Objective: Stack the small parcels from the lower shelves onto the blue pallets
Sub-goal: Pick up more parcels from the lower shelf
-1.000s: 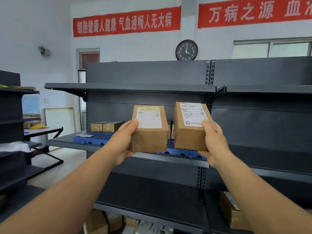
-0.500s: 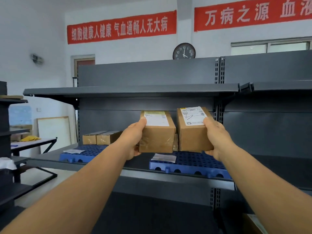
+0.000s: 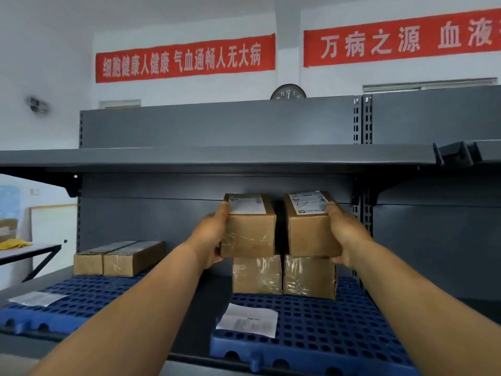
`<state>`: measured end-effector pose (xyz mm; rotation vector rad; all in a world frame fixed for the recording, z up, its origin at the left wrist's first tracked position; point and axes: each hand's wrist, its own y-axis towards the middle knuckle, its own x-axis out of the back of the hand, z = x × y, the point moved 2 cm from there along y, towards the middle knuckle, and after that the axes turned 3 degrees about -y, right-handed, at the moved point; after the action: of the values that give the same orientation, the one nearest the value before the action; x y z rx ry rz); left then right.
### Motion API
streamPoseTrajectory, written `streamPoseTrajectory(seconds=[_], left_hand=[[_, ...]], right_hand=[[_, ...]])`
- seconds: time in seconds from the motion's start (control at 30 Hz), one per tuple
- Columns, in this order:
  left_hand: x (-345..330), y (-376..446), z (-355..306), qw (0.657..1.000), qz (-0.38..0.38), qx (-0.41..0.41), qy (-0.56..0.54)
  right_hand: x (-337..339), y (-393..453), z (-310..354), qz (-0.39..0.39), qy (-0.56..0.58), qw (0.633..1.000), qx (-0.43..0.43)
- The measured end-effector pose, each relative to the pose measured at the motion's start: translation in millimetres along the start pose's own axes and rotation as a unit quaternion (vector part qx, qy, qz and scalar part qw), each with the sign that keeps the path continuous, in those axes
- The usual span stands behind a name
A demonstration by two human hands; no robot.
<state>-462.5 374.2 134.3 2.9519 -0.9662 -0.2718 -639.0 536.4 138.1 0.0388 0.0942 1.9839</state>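
My left hand (image 3: 210, 240) grips a brown labelled parcel (image 3: 249, 229) by its left side. My right hand (image 3: 345, 234) grips a second labelled parcel (image 3: 311, 229) by its right side. Both parcels sit side by side right on top of two taped parcels, the left one (image 3: 257, 275) and the right one (image 3: 309, 278), which stand at the back of the right blue pallet (image 3: 339, 329). I cannot tell whether the held parcels rest fully on them. A left blue pallet (image 3: 81, 299) carries two long parcels (image 3: 119, 257).
A loose paper slip (image 3: 248, 320) lies on the right pallet's front, another slip (image 3: 36, 298) on the left pallet. A grey shelf board (image 3: 217, 158) hangs close above the parcels. A table (image 3: 27, 251) with a yellow cloth stands to the left.
Both hands carried the two parcels forward, deeper into the shelf, down onto the two parcels standing on the right pallet. The view came closer to the shelf.
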Motion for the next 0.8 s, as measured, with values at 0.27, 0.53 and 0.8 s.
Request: streamPoseTrajectory(seconds=[0.27, 0.53, 0.8], left_hand=[[-12.7, 46.4, 4.2, 0.999, 0.004, 0.026, 0.021], [-6.9, 67.2, 15.1, 0.990, 0.035, 0.035, 0.130], [-8.6, 65.8, 16.4, 0.990, 0.064, 0.018, 0.125]], right_hand=[[-20.4, 33.0, 0.5, -0.026, -0.050, 0.998, -0.040], [-14.3, 31.4, -4.8, -0.031, -0.190, 0.981, 0.004], [-20.2, 24.7, -22.8, -0.004, -0.147, 0.989, -0.024]])
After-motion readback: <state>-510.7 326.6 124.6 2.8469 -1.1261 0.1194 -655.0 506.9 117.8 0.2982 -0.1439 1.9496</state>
